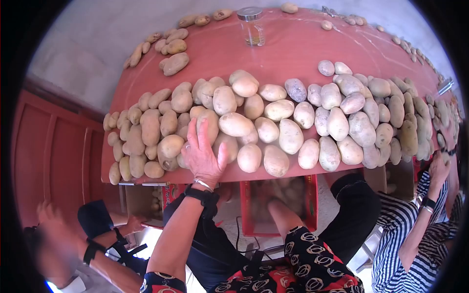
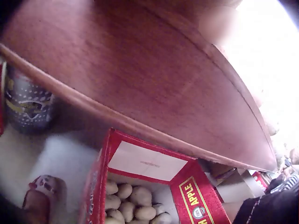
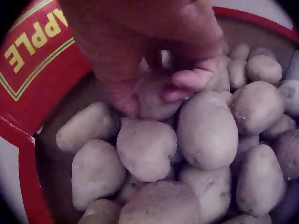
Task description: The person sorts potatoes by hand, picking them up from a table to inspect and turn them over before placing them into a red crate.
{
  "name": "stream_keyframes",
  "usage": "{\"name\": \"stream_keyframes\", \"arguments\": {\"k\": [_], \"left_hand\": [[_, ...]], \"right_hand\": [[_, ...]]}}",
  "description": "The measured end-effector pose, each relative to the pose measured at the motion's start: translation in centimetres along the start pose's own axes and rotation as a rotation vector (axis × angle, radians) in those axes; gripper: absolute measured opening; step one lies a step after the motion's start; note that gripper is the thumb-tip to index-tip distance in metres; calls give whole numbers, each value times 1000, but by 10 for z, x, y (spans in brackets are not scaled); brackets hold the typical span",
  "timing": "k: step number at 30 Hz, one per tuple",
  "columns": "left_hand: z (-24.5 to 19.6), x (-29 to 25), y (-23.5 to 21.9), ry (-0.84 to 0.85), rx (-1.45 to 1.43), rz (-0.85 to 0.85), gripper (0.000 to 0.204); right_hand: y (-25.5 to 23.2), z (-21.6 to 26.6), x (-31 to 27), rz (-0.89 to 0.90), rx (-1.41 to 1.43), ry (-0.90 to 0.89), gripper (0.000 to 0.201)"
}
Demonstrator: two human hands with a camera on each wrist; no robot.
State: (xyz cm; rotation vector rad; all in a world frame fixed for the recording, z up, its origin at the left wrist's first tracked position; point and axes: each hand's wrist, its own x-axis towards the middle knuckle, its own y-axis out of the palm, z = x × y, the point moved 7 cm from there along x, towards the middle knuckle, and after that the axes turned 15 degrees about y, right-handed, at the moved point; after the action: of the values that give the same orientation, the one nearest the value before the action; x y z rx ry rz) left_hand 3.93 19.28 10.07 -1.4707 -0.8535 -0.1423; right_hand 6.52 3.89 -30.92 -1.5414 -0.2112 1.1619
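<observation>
My left hand [image 1: 204,155] lies over potatoes at the table's near edge, its fingers extended and touching a potato [image 1: 208,126]. Below the edge, my right arm reaches into a red cardboard box [image 1: 243,210]. In the right wrist view, my right hand [image 3: 161,39] grips a potato [image 3: 156,99], thumb on one side and curled fingers on the other. Other potatoes [image 3: 208,130] lie loose around it in the box, whose red wall [image 3: 42,56] carries yellow lettering. Part of the gripped potato is hidden by the hand.
Rows of potatoes [image 1: 290,136] cover the near half of the red table [image 1: 215,51]. A lidded glass jar [image 1: 253,31] stands at the back. People sit on both sides, one in striped clothing [image 1: 408,219]. Another box [image 1: 139,202] with potatoes is at left.
</observation>
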Motion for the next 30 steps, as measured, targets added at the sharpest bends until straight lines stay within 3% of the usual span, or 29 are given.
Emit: {"name": "stream_keyframes", "arguments": {"k": [1, 2, 4, 5, 7, 8, 10, 11, 13, 16, 17, 19, 21, 22, 23, 25, 28, 30], "left_hand": [[2, -2, -1, 2, 20, 2, 69], [2, -2, -2, -4, 30, 14, 69], [-1, 0, -3, -2, 22, -3, 69], [-1, -1, -1, -11, 19, -16, 69], [1, -3, -1, 17, 82, -16, 69], [2, -3, -5, 14, 92, -27, 69], [2, -3, -2, -37, 15, 4, 69], [1, -4, -1, -50, 12, -6, 69], [2, -3, -1, -39, 44, 7, 69], [3, -3, -5, -22, 67, -32, 69], [2, -3, -2, -28, 58, -6, 69], [2, -3, -3, -39, 48, -19, 68], [3, -4, 0, -44, 70, 1, 67], [2, -3, -2, -49, 63, -7, 67], [1, -4, -2, -49, 53, -12, 67], [2, -3, -2, -45, 64, -24, 66], [5, -2, 0, -35, 104, -18, 68], [3, -3, 0, -47, 167, 15, 69]], "right_hand": [[9, 6, 3, 140, -178, -101, 42], [5, 5, 2, 134, -183, -118, 42], [-74, -10, -35, -6, 122, -121, 31], [-93, -16, -44, -12, 106, -122, 31], [-98, 3, -66, 121, -272, -404, 28], [-86, 11, -65, 110, -280, -412, 28], [-56, 26, -83, 447, -4, -557, 37], [-58, 14, -94, 449, -21, -555, 37], [-162, 12, -160, 528, 656, -591, 40], [-252, 7, -204, 574, 789, -607, 43], [-293, 7, -214, 419, 862, -745, 46], [-352, -4, -222, 449, 1096, -649, 49], [-400, -16, -209, 178, 1325, -551, 49], [-423, -21, -198, 74, 1364, -601, 50], [-446, -27, -186, -234, 1210, -521, 51], [-482, -23, -177, -521, 1055, -373, 51], [-484, -19, -126, -632, 1032, -313, 48], [-473, -5, -103, -584, 795, -333, 45]]}}
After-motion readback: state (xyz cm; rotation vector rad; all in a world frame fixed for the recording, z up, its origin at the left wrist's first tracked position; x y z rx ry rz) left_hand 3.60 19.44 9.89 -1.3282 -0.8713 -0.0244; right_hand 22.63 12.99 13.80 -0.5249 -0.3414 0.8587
